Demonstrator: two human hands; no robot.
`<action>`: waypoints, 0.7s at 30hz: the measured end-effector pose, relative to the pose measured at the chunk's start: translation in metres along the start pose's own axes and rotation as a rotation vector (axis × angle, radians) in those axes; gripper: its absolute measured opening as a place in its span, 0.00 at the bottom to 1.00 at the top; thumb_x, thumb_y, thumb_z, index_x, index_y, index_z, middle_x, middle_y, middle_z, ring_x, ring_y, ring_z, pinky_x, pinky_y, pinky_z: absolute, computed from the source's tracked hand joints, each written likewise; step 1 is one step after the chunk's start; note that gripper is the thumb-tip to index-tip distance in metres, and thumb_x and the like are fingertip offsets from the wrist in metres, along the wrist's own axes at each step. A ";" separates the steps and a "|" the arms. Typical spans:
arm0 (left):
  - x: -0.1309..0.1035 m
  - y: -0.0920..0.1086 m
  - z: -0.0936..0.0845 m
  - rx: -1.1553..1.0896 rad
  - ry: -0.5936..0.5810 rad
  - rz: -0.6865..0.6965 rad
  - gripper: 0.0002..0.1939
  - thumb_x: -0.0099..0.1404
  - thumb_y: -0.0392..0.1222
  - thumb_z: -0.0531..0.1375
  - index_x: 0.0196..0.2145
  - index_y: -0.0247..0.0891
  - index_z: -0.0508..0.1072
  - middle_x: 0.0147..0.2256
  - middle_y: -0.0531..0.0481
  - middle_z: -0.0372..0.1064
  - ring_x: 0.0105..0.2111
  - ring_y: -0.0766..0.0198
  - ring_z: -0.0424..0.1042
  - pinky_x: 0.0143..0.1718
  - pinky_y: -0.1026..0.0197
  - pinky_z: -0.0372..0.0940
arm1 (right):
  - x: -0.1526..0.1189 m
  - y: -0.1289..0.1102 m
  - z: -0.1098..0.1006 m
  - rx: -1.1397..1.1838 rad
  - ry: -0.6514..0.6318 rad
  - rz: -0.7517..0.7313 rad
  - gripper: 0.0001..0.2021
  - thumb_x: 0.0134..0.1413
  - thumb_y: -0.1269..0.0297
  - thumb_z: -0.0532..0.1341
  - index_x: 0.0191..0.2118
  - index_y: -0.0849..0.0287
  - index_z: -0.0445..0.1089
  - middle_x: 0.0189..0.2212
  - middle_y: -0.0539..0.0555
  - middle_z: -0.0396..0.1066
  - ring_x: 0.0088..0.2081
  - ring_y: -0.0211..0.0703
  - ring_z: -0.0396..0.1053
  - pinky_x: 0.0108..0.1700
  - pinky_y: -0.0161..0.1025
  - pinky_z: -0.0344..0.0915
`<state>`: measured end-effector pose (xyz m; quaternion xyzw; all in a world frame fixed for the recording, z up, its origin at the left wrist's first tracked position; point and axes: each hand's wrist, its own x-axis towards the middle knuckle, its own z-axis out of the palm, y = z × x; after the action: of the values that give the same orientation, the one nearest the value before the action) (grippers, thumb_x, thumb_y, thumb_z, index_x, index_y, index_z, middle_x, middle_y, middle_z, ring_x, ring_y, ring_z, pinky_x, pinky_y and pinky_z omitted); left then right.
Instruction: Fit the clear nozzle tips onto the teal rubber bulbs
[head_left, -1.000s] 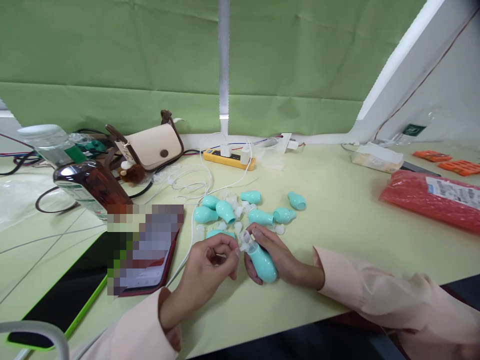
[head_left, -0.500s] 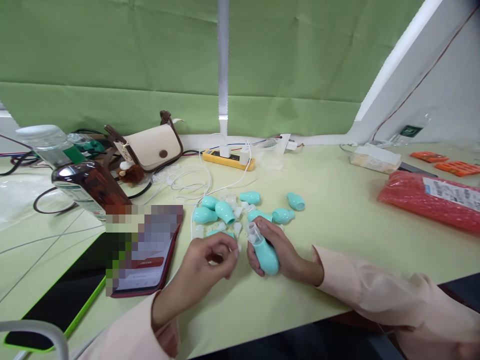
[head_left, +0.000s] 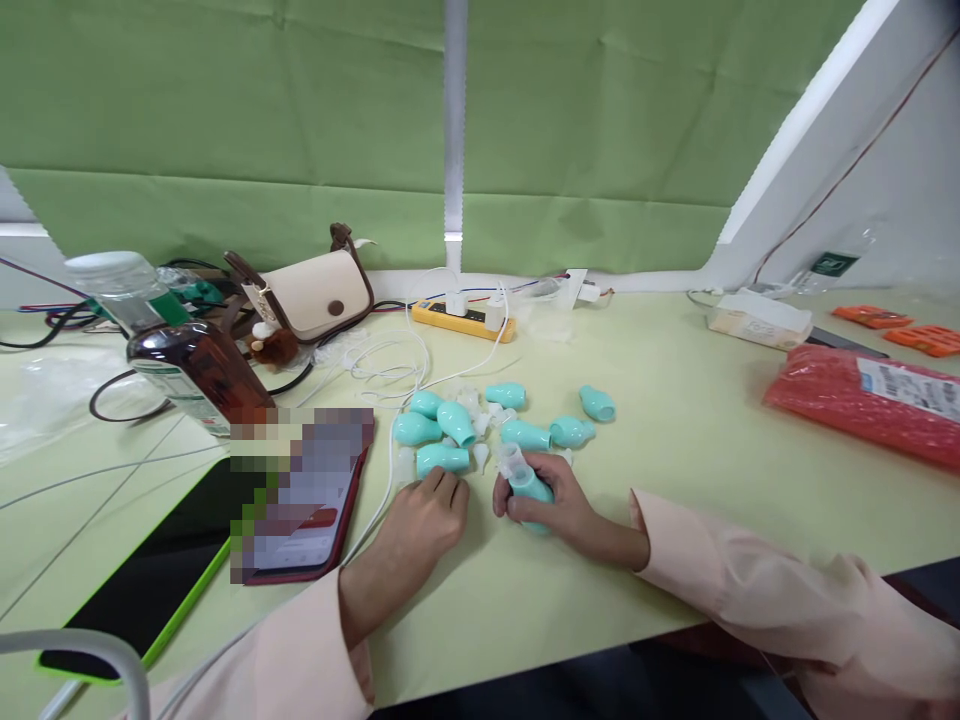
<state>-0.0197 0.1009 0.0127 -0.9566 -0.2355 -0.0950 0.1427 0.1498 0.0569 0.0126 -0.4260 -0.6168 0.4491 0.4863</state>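
Observation:
My right hand is wrapped round a teal bulb-shaped piece, tilted, with a clear plastic fitting at its upper end. My left hand rests on the table just in front of another teal piece, its fingers curled down; whatever they hold, if anything, is hidden. Several more teal pieces lie in a loose group beyond both hands, with small translucent parts scattered among them. Two teal pieces lie at the group's right side.
Two phones and a dark bottle stand or lie at the left. Behind are a cream handbag, a yellow power strip and white cables. A red wrapped package lies at the right.
My left hand has turned palm down and lowered to the table by the teal pieces. My right hand's fingers now cover more of the held piece. The view has shifted slightly.

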 end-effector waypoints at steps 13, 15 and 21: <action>-0.008 0.009 -0.021 -0.571 0.388 -0.037 0.11 0.60 0.37 0.47 0.29 0.31 0.66 0.21 0.46 0.65 0.23 0.62 0.63 0.21 0.61 0.59 | -0.011 0.000 0.010 -0.853 -0.108 -0.204 0.09 0.44 0.67 0.54 0.18 0.60 0.55 0.16 0.48 0.59 0.19 0.34 0.55 0.21 0.33 0.47; -0.006 0.012 -0.020 -0.493 0.385 -0.034 0.13 0.60 0.43 0.50 0.22 0.33 0.66 0.18 0.48 0.63 0.20 0.62 0.61 0.19 0.61 0.56 | -0.014 0.000 0.012 -0.947 -0.129 -0.234 0.05 0.40 0.68 0.53 0.19 0.59 0.55 0.17 0.50 0.61 0.20 0.36 0.56 0.21 0.33 0.46; -0.001 0.018 -0.011 -0.363 0.446 0.080 0.18 0.62 0.33 0.46 0.16 0.35 0.63 0.14 0.51 0.60 0.17 0.65 0.56 0.18 0.63 0.53 | -0.018 0.005 0.016 -0.953 -0.195 -0.395 0.02 0.38 0.70 0.49 0.21 0.59 0.55 0.19 0.52 0.62 0.22 0.39 0.58 0.22 0.34 0.51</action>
<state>-0.0134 0.0817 0.0182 -0.9306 -0.1393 -0.3379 0.0211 0.1374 0.0387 0.0024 -0.4318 -0.8636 0.0563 0.2542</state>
